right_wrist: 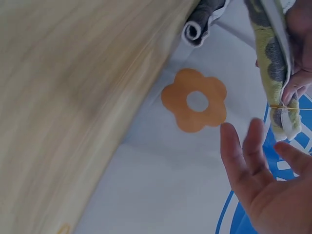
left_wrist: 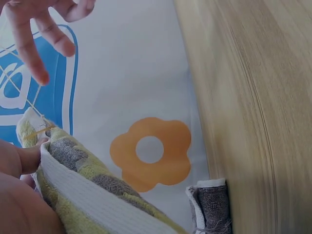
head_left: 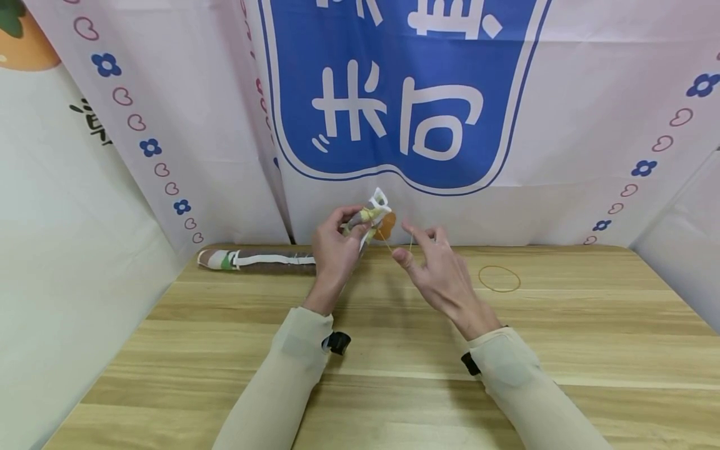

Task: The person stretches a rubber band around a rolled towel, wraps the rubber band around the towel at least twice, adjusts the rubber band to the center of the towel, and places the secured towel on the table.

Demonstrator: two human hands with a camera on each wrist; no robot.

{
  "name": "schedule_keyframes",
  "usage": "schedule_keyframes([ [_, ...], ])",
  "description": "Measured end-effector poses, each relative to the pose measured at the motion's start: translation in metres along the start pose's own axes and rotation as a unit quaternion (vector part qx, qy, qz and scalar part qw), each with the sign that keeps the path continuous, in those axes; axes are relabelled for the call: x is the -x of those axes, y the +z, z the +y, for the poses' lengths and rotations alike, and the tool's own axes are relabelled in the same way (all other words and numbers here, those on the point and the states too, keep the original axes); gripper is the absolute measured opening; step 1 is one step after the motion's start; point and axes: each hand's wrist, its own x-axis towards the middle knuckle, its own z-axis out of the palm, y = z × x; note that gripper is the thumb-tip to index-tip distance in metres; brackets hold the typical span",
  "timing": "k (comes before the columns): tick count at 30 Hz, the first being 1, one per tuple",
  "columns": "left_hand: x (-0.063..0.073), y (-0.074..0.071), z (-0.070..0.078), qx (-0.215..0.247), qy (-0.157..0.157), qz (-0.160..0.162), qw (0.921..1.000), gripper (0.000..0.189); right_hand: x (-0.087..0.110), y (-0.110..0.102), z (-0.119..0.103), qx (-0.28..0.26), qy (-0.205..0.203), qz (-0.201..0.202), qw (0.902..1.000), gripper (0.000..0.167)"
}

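In the head view my left hand (head_left: 337, 244) grips a rolled towel (left_wrist: 97, 180) near its upper end, thumb and fingers around it. The roll is yellow-green and grey with a white edge, and tilts upward. A thin yellow rubber band (right_wrist: 279, 107) circles the roll near its tip. From there the band stretches toward my right hand (head_left: 441, 272), looped over the spread thumb and index finger. The other fingers of that hand are extended and apart in the right wrist view. Part of the roll is hidden behind my left hand.
A second rolled towel (head_left: 272, 261), brown-grey with a white stripe, lies along the table's back edge at left. Another rubber band (head_left: 499, 279) lies on the wooden table (head_left: 394, 375) at right. A printed cloth (head_left: 562, 125) hangs behind the table.
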Motion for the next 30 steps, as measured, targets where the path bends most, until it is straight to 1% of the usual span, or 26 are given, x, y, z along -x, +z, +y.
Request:
schedule_keyframes([
  [3,0.001,0.001,0.001,0.006,0.008,-0.001,1.0,0.025,0.001,0.0,-0.001,-0.043,0.022,-0.021,0.9986,0.092],
  [6,0.002,0.002,0.002,0.009,0.016,-0.004,0.9998,0.026,0.002,0.0,-0.002,-0.083,0.042,-0.039,0.9949,0.081],
  [9,0.003,0.003,0.004,0.016,0.022,-0.009,0.9996,0.026,0.002,0.0,-0.001,-0.127,0.056,-0.043,0.9893,0.073],
  [12,0.004,0.004,0.007,0.029,0.025,-0.017,0.9991,0.027,0.002,0.001,0.001,-0.172,0.07,-0.045,0.9816,0.069],
  [15,0.006,0.005,0.01,0.044,0.027,-0.035,0.9981,0.027,0.0,0.001,0.004,-0.203,0.087,-0.047,0.9742,0.071],
  [19,0.008,0.005,0.014,0.065,0.036,-0.059,0.9955,0.026,-0.002,0.002,0.007,-0.223,0.108,-0.046,0.9677,0.074],
  [22,0.009,0.006,0.017,0.086,0.041,-0.074,0.9926,0.026,-0.005,0.001,0.008,-0.247,0.118,-0.041,0.9608,0.071],
  [28,0.01,0.004,0.021,0.137,0.029,-0.129,0.9817,0.028,-0.007,0.0,0.01,-0.316,0.13,-0.03,0.9393,0.07],
  [30,0.01,0.004,0.021,0.145,0.028,-0.147,0.9781,0.028,-0.007,-0.001,0.011,-0.328,0.129,-0.024,0.9354,0.07],
])
